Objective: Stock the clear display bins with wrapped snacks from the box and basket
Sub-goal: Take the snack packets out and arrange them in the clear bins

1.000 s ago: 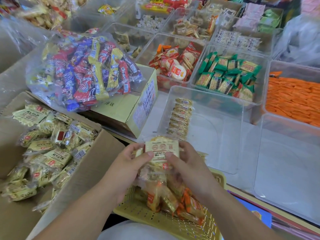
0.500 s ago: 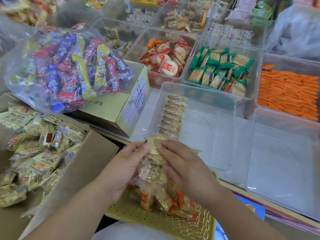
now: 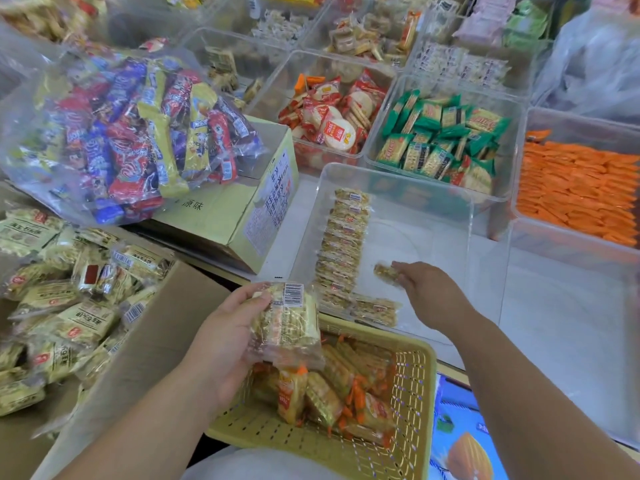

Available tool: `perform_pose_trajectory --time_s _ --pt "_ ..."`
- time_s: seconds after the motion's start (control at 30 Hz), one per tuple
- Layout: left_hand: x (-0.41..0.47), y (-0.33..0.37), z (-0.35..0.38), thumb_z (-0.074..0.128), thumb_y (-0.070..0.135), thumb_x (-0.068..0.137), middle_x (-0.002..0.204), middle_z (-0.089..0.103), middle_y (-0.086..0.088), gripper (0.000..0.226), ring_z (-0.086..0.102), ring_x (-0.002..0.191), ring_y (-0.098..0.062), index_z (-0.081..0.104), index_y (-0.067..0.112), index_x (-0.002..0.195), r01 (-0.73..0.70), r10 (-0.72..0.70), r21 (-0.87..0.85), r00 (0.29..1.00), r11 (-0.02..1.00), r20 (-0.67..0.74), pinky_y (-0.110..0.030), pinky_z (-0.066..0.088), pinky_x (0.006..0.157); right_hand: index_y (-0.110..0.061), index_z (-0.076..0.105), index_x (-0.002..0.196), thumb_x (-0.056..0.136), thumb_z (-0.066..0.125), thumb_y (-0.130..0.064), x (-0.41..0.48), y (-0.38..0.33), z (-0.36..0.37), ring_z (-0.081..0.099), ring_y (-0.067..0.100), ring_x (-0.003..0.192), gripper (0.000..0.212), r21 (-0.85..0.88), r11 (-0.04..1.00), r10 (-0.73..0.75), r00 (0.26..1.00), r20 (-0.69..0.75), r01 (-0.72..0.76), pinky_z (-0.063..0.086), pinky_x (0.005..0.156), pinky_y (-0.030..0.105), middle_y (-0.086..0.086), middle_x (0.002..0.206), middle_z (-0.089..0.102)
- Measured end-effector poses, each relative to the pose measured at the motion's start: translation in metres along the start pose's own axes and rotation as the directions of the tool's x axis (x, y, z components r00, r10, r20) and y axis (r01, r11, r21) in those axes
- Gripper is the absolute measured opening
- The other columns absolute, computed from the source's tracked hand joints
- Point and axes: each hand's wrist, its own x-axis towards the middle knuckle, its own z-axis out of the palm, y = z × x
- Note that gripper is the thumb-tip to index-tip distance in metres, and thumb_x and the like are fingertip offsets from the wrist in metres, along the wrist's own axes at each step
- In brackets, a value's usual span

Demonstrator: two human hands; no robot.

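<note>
My left hand (image 3: 227, 337) grips a stack of yellow wrapped snacks (image 3: 285, 322) above the yellow basket (image 3: 420, 403), which holds more orange-edged packets. My right hand (image 3: 427, 292) reaches into the clear bin (image 3: 433, 216) and pinches one small snack packet (image 3: 384, 271) near the bin floor. A neat row of the same packets (image 3: 343, 244) runs along the bin's left side. The cardboard box (image 3: 145, 348) at left is full of yellow wrapped snacks (image 3: 69, 306).
A big clear bag of colourful bars (image 3: 138, 133) lies on a yellow carton (image 3: 249, 216). Behind stand bins of red packets (image 3: 332, 112), green packets (image 3: 446, 140) and orange packets (image 3: 575, 195). An empty clear bin (image 3: 571, 334) sits at right.
My hands parted. The right hand took one packet from the stack and moved forward into the clear bin. The left hand kept the stack over the basket.
</note>
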Motion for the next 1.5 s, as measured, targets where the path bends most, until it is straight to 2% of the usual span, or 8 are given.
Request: perform_pose_trajectory --time_s 0.27,0.6,0.7,0.9,1.03,1.2,1.33,1.5 --pt "0.001 -0.005 -0.013 0.062 0.018 0.100 0.112 0.078 -0.011 0.019 0.078 0.091 -0.029 0.075 0.022 0.113 -0.011 0.011 -0.032 1.000 0.999 -0.001 -0.041 0.063 0.061 -0.027 0.040 0.153 0.111 0.031 -0.024 0.026 -0.006 0.027 0.059 0.020 0.075 0.044 -0.066 0.998 0.021 0.940 0.339 0.002 0.044 0.073 0.032 0.001 0.082 0.058" --pt "-0.002 -0.007 -0.013 0.057 0.001 0.096 0.111 0.078 -0.016 0.034 0.076 0.087 -0.031 0.082 0.024 0.099 -0.026 0.028 -0.032 0.999 0.999 0.039 -0.058 0.061 0.083 -0.033 0.024 0.159 0.110 0.029 -0.042 0.029 -0.010 0.034 0.041 0.028 0.142 0.051 -0.094 0.993 0.105 0.898 0.427 -0.072 0.033 0.115 0.036 0.005 0.158 0.042" --pt "-0.009 -0.002 -0.008 0.059 -0.007 0.094 0.101 0.079 -0.011 0.042 0.076 0.073 -0.019 0.082 0.028 0.095 -0.187 0.184 0.024 0.979 0.982 0.089 -0.029 0.059 0.053 -0.033 0.028 0.158 0.105 0.032 -0.056 0.025 -0.013 0.027 0.033 0.030 0.146 0.058 -0.073 0.991 0.132 0.925 0.358 -0.113 0.029 0.118 0.048 0.004 0.159 0.041" --pt "-0.013 0.009 -0.015 0.075 -0.005 0.074 0.114 0.077 0.014 0.050 0.066 0.120 -0.009 0.078 0.037 0.101 -0.736 0.683 0.434 0.663 0.519 0.307 -0.030 0.054 0.100 -0.032 0.055 0.141 0.102 0.040 -0.055 -0.017 -0.046 0.009 0.048 0.015 0.133 0.047 0.219 0.975 -0.030 0.999 -0.029 0.036 0.038 0.104 0.030 -0.007 0.144 0.056" --pt "-0.010 0.014 -0.013 0.072 0.006 0.076 0.132 0.067 0.020 0.046 0.049 0.142 -0.015 0.076 0.040 0.107 -0.822 0.768 0.517 0.485 0.238 0.417 -0.039 0.041 0.111 -0.043 0.063 0.127 0.093 0.047 -0.064 -0.055 -0.081 -0.002 0.063 0.002 0.115 0.043 0.718 0.690 -0.137 0.991 0.005 0.092 0.053 0.091 0.025 -0.019 0.123 0.068" --pt "-0.009 0.009 0.000 0.079 -0.019 0.072 0.130 0.068 0.018 0.064 0.056 0.134 -0.016 0.081 0.039 0.101 -0.813 0.731 0.508 0.526 0.283 0.435 -0.035 0.048 0.109 -0.045 0.044 0.144 0.079 0.066 -0.067 -0.078 -0.101 -0.004 0.061 0.007 0.122 0.073 0.853 0.507 -0.246 0.969 0.004 0.126 0.055 0.089 0.028 -0.023 0.137 0.056" --pt "-0.008 0.007 0.012 0.076 -0.016 0.079 0.125 0.067 0.024 0.068 0.062 0.124 -0.009 0.077 0.046 0.109 -0.780 0.691 0.554 0.571 0.291 0.442 -0.017 0.044 0.104 -0.053 0.038 0.147 0.073 0.081 -0.059 -0.085 -0.101 -0.007 0.031 -0.001 0.145 0.086 0.524 0.787 -0.268 0.945 -0.185 0.326 0.041 0.111 0.033 -0.020 0.159 0.027" --pt "0.003 0.004 0.029 0.073 -0.007 0.086 0.132 0.063 0.024 0.067 0.056 0.128 -0.001 0.070 0.048 0.123 -0.766 0.596 0.571 0.614 0.294 0.517 -0.018 0.044 0.107 -0.021 0.063 0.134 0.086 0.064 -0.007 -0.078 -0.089 -0.003 0.058 0.008 0.118 0.050 0.309 0.835 -0.382 0.884 -0.270 0.456 0.045 0.101 0.020 -0.007 0.130 0.065"
